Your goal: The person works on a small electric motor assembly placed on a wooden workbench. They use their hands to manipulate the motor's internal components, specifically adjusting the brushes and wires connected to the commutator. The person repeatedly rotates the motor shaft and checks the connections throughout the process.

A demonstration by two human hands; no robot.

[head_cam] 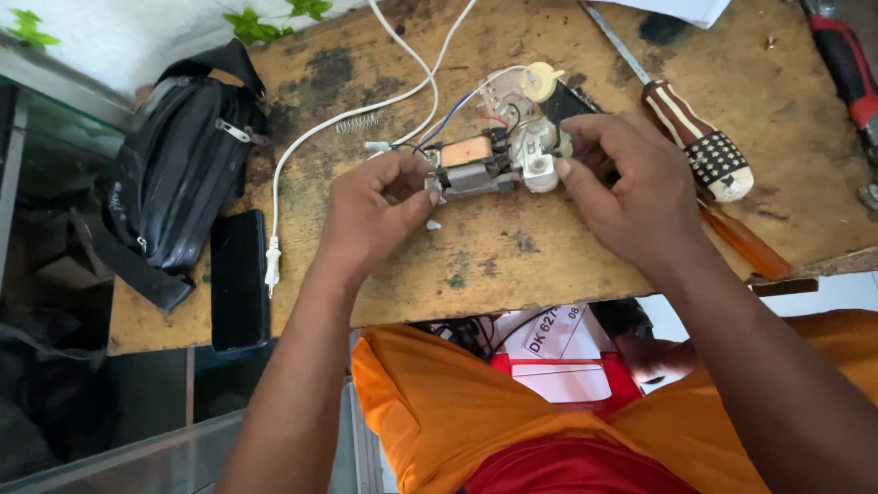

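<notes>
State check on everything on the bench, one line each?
Small electric motor: casing off, windings and wires exposed, held off the bench by both hands.
Left hand: fingers pinching the motor's left end.
Right hand: fingers gripping its white right end.
White power cord: unplugged, plug lying on bench.
Black pouch: zipped shut.
Phone: screen dark.
Striped-handle screwdriver: lying unused.
Spring: loose.

Your motor's copper-orange coil [466, 150], white cord [311, 137], black pouch [183, 165], black phone [240, 279], red-and-white striped screwdriver handle [700, 137], stained yellow-brown tabletop [512, 265]
</notes>
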